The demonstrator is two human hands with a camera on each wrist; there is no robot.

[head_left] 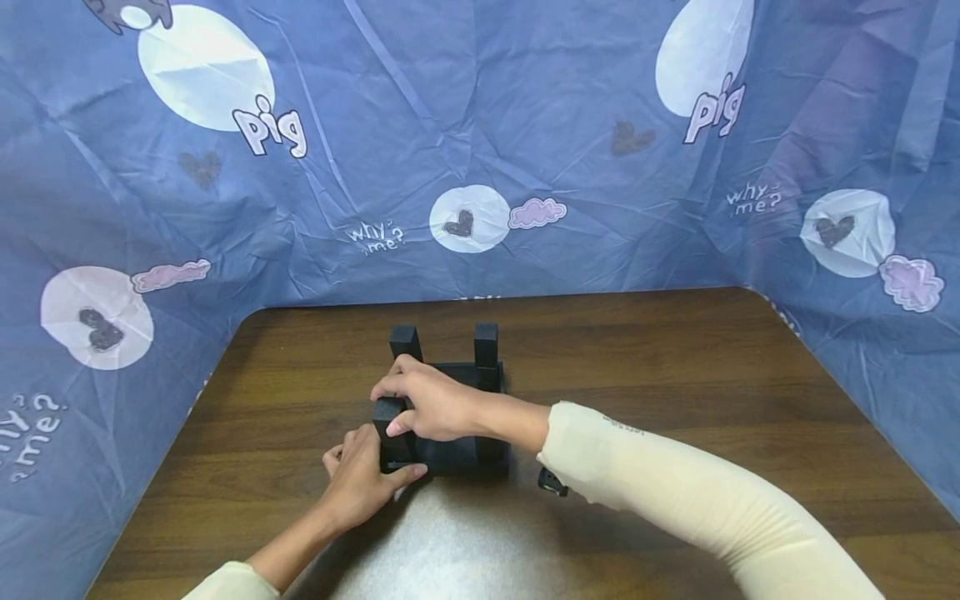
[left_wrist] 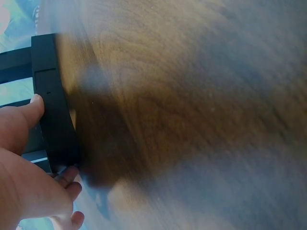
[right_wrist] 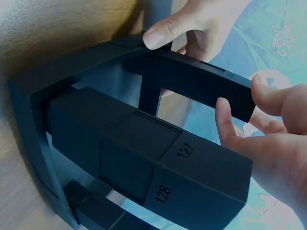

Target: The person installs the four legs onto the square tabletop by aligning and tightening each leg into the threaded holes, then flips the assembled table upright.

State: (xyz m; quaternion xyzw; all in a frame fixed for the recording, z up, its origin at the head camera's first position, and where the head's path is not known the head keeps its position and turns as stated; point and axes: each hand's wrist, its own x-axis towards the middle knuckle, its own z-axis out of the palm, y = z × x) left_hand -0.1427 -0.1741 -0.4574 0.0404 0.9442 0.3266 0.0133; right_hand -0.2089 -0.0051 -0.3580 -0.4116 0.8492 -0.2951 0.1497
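A black rectangular frame (head_left: 453,457) lies on the table with thick square posts standing up from its corners, like a small upturned stool. My right hand (head_left: 438,407) pinches the upper end of the near-left post (head_left: 390,414) between thumb and fingers. At the frame's near-left corner, my left hand (head_left: 358,479) grips the base, its thumb along the front edge. In the right wrist view, a closer post (right_wrist: 158,148) bears the numbers 127 and 128. Two far posts rise behind; the right forearm partly covers the frame in the head view.
The frame stands on a brown wood-grain table (head_left: 637,367). A blue printed cloth (head_left: 480,125) hangs behind and along both sides. A small black device (head_left: 552,482) shows under the right sleeve (head_left: 660,467).
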